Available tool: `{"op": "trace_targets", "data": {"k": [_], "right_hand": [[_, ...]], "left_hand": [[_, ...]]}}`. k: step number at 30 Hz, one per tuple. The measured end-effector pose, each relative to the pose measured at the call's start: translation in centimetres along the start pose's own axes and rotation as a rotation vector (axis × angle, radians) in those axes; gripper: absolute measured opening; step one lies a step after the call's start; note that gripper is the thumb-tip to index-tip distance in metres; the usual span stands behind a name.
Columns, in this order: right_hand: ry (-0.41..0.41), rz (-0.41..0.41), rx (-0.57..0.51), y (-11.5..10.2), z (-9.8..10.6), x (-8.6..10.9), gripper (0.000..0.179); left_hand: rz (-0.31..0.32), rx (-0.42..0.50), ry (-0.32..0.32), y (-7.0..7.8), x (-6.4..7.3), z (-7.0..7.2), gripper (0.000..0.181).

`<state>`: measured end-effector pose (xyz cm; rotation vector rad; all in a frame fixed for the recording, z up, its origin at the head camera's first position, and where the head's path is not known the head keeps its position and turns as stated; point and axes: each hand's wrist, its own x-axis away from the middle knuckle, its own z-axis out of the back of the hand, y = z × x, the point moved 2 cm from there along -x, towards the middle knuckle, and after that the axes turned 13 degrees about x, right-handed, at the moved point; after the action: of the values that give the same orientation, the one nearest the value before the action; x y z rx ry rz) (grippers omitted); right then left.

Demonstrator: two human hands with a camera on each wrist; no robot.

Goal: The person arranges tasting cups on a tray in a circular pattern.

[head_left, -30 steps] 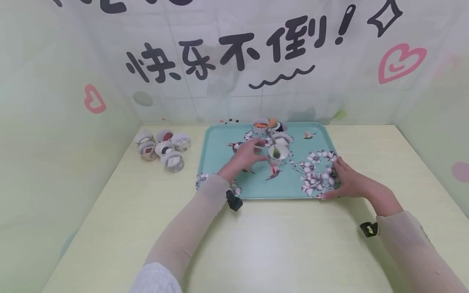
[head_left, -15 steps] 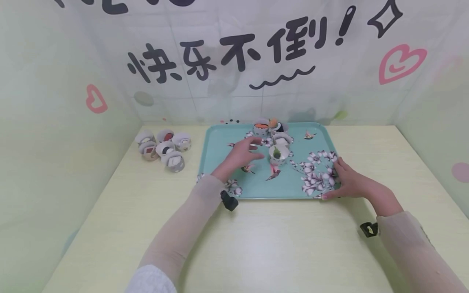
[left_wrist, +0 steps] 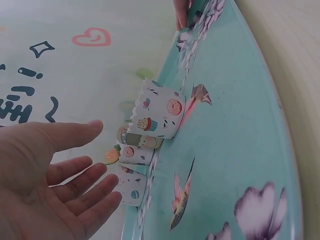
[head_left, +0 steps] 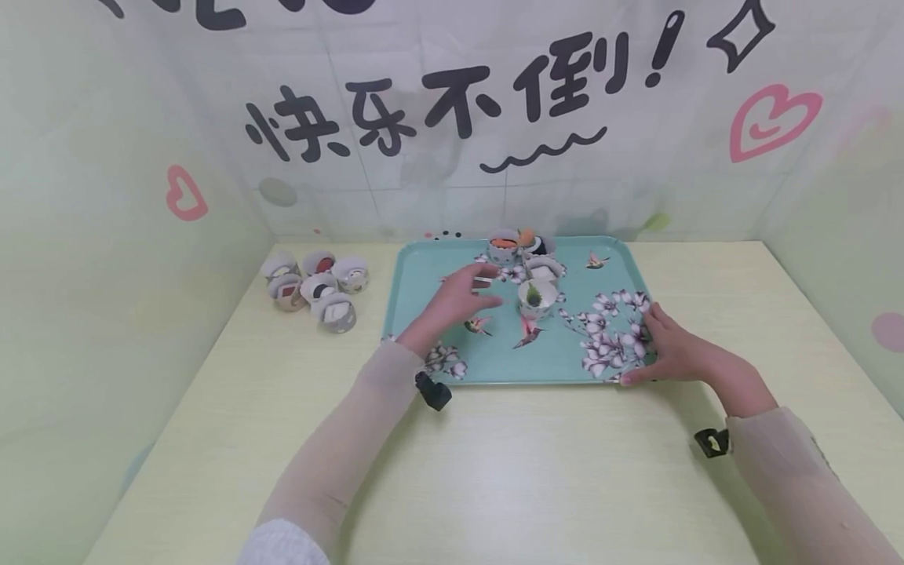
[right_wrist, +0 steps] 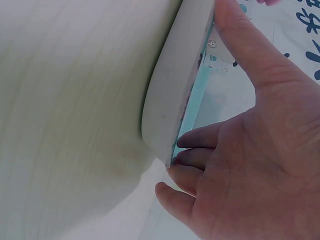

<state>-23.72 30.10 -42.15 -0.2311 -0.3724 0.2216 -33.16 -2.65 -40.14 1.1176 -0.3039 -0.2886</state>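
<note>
Left hand (head_left: pixel 454 302) stood empty, fingers spread, beside the foremost cup (head_left: pixel 537 301) on the tray (head_left: pixel 494 357). Right hand (head_left: pixel 676 350) held the tray's near right corner. Tray lay on the counter (head_left: pixel 523 471).

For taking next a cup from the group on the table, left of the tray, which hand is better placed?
Probably the left hand: it holds nothing and is nearer to the grouped cups. The right hand grips the tray at its near right corner.
</note>
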Motion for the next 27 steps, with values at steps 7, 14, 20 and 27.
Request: {"op": "trace_targets", "data": {"k": [7,14,20,27], "right_hand": [[0.0,0.0,-0.004,0.1,0.0,-0.1,0.138],[0.005,0.003,0.0,0.1,0.0,0.0,0.137],[-0.001,-0.002,-0.007,-0.1,0.1,0.1,0.137],[-0.003,-0.006,-0.006,0.0,0.0,0.0,0.137]], "left_hand": [[-0.046,0.018,-0.004,0.0,0.4,0.5,0.056],[-0.059,0.017,0.006,0.0,0.9,1.3,0.057],[-0.069,0.028,0.003,-0.2,1.6,2.1,0.06],[-0.066,0.06,0.029,-1.1,2.1,3.1,0.058]]}}
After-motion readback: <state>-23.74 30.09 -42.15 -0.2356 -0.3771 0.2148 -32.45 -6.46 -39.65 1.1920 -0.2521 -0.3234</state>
